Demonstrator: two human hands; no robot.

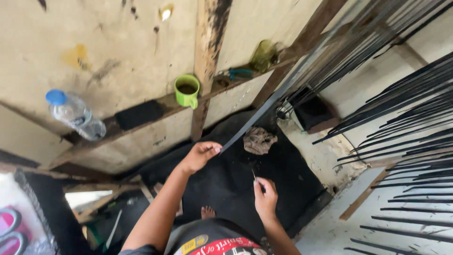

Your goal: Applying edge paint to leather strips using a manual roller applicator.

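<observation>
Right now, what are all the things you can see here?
Bottle: one, clear with a blue cap, lying on the wooden ledge at left.
Mug: one, green, on the ledge by the upright post.
Pliers: one, teal handles, on the ledge right of the mug.
Rag: one, brownish, on the black mat.
Mat: one, black, on the floor below the ledge.
Strips: many, black, long and thin, fanned out at right.
Strip: one, dark, its end pinched in the left grip.
Blade: one, thin, small, in the right grip.
Foot: one, bare, on the mat.
Left hand: raised, holding the strip.
Right hand: lower, holding the blade.
</observation>
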